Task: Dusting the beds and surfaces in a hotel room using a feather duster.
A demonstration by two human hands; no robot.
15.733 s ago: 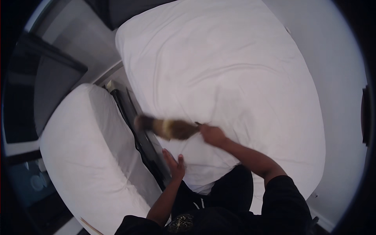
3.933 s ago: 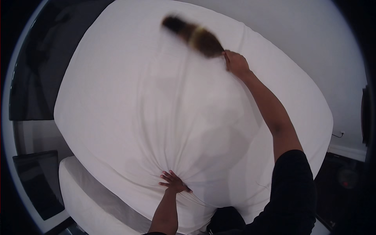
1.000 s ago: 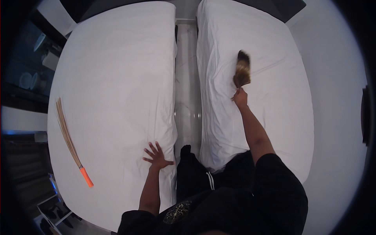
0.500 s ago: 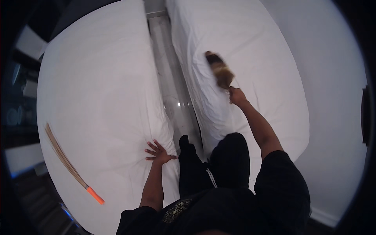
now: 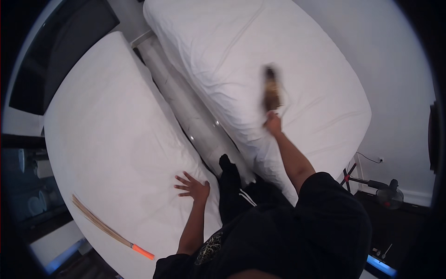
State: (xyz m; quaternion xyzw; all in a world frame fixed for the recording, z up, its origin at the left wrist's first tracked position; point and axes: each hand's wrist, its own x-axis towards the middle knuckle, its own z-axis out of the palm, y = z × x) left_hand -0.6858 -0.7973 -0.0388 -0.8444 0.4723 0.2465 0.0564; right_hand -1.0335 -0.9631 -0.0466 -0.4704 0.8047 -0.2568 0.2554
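Note:
My right hand (image 5: 273,123) grips a brown feather duster (image 5: 272,90) with a dark tip, smeared by motion, over the white-sheeted bed (image 5: 316,116) on the right. Whether its feathers touch the sheet I cannot tell. With fingers spread, my left hand (image 5: 193,187) leans on the other white-sheeted bed (image 5: 107,135), close to its inner edge. On that same bed, toward the lower left, lies a stick broom (image 5: 107,226) of thin tan bristles with an orange handle.
A narrow strip of shiny tiled floor (image 5: 186,100) runs between the beds. Beyond the right bed are a pale wall (image 5: 390,88) and a fan (image 5: 389,197) with a cord. A large dark panel (image 5: 60,56) stands past the left bed's far end.
The view has turned, so the beds now slant toward the upper left. The duster has swung more upright in my right hand. My left hand stays spread on the left bed.

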